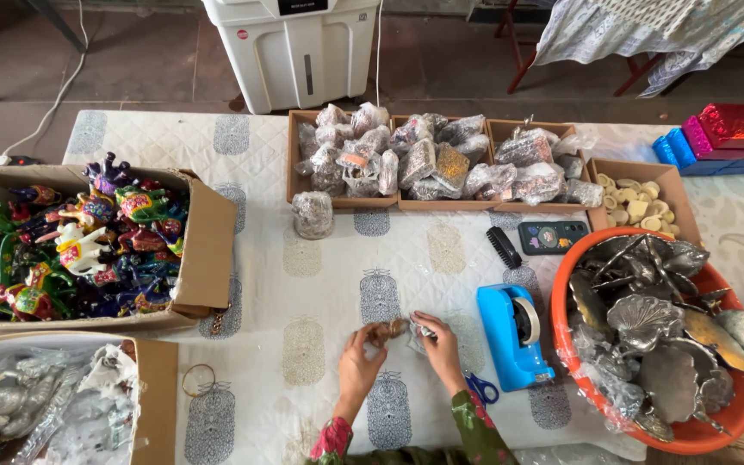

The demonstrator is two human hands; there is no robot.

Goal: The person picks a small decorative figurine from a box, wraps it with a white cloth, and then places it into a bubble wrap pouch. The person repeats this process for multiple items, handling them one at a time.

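Table w/ white quilted cloth (pixel 303 284), grey block-print motifs, on a brown tiled floor; white appliance (pixel 290 52) at 12 o'clock. Left hand (pixel 358 362) pinches a small brown figure (pixel 387 331) — fingers narrow around it — low centre of the cloth. Right hand (pixel 439 344) touches clear wrapping (pixel 418 334) beside it; grip can't tell. Blue tape dispenser (pixel 513 336) at 3 o'clock, orange tub (pixel 738 413) of metal pieces beyond. Box of painted toys (pixel 204 250) at 9 — trays of wrapped packets (pixel 432 159) at 12.

Cloth-covered table (pixel 260 284) w/ cardboard boxes (pixel 204 250), blue tape dispenser (pixel 510 336), orange tub (pixel 738 413), scissors (pixel 480 389)
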